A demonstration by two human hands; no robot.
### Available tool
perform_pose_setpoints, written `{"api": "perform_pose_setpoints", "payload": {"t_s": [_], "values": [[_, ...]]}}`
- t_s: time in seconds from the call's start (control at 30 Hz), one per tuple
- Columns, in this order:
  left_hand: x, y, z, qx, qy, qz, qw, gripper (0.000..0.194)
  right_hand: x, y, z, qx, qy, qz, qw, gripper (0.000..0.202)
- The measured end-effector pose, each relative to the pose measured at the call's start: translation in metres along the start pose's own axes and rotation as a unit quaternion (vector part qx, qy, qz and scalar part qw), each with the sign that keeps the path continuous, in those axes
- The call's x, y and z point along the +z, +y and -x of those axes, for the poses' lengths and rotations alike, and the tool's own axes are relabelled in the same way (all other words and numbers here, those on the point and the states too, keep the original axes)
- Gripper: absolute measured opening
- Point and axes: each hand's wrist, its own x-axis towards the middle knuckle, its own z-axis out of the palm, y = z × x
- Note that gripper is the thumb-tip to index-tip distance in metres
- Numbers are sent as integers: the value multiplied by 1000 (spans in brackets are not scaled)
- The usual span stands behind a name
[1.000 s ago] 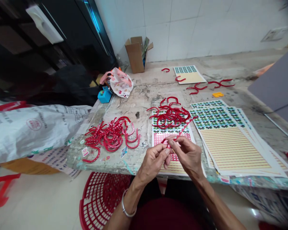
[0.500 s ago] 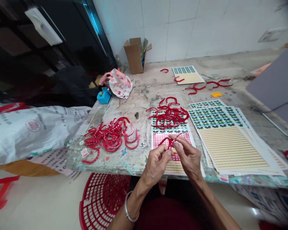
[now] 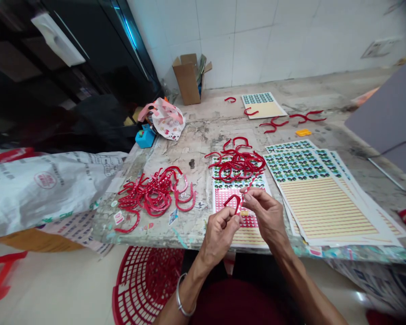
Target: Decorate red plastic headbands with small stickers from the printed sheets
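Observation:
My left hand [image 3: 219,232], with a silver bangle at the wrist, is closed on a red curved band [image 3: 232,199]. Its bent, plain end arches up above my fingers. Close beside it, the fingers of my right hand [image 3: 265,210] pinch a narrow red strip with white dots [image 3: 252,180], which slants up past the fingertips. Where strip and band meet is partly hidden by the fingers. Below both hands lies a printed sticker sheet [image 3: 219,196] with pink dotted rows. On its upper part rests a heap of plain red curved bands [image 3: 242,162].
To the left lies a heap of dotted red bands [image 3: 159,194]. Printed sheets [image 3: 328,212] are stacked at right. Farther back are a yellow clip-like piece [image 3: 303,132], another sheet [image 3: 267,109], a cardboard box [image 3: 186,83] and a plastic bag [image 3: 169,119]. A red basket [image 3: 131,284] stands below the table edge.
My right fingers have shifted slightly, and the dotted strip now points more steeply upward, with more of it showing. My left hand keeps hold of the band in nearly the same place.

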Motion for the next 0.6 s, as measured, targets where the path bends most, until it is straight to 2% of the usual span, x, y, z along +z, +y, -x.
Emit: {"api": "perform_pose_setpoints", "payload": {"t_s": [0.17,0.37,0.6], "values": [[-1,3,1,7,3,4,1000,24,2,-1,0,10,-10,-6,1000,9],[-3,1,4,15,6,-4,1000,24,6,-8,4,32,-83,-21,996,11],[-4,17,1,32,-23,-6,999,23,6,-9,17,-84,-91,130,984,2]]}}
